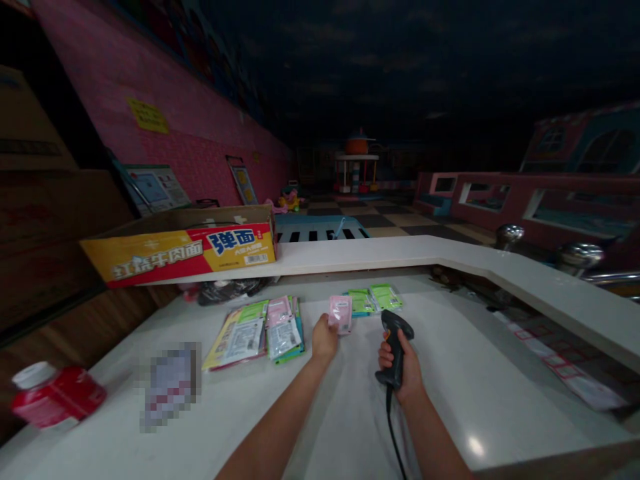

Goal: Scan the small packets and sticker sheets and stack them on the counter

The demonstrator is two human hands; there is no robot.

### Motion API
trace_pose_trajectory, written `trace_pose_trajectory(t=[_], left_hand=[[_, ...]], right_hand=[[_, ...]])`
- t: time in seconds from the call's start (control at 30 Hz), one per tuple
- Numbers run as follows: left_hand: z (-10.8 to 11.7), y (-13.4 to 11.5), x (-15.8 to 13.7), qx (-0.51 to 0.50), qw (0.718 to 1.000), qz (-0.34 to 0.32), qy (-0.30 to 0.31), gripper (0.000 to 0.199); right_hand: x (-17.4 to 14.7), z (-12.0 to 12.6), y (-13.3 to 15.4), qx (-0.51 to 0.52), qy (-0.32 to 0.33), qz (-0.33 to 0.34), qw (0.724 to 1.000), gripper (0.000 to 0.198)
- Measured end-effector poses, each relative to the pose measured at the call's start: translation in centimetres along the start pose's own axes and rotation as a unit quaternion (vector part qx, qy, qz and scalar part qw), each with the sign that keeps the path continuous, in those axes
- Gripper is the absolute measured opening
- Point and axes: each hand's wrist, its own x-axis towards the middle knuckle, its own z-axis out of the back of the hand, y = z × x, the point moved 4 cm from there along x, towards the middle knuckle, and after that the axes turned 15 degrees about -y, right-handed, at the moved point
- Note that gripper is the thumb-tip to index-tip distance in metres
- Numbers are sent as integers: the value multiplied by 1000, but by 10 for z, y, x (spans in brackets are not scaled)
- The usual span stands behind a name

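Note:
In the middle of the white counter, my left hand (325, 339) pinches a small pink packet (341, 313) by its lower left corner. My right hand (409, 367) is wrapped round the handle of a black barcode scanner (395, 347), whose cable runs down towards me. The scanner's head is up, a little right of the pink packet. Just behind the packet lie green packets (384, 297), partly covered by it. To the left of my left hand are two piles of flat packets, one with a large yellow-edged packet (227, 341) and one with pink, white and green packets (284, 335).
A red bottle with a white cap (60, 395) lies at the left. An open cardboard box (235, 248) rests on the raised white ledge (360, 252) along the back. Dark plastic (230, 291) lies beneath that ledge. Red-lined papers (555, 353) are at the right, and metal knobs (580, 255) stand beyond.

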Motion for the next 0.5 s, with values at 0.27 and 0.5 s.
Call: trace_pose_trajectory(t=[0.27, 0.5], left_hand=[[18, 22, -30, -120, 991, -37, -48, 5], [15, 25, -28, -154, 986, -33, -51, 5]], right_hand=[[-23, -7, -12, -184, -38, 51, 981, 44], [-68, 1, -24, -391, -57, 116, 911, 41]])
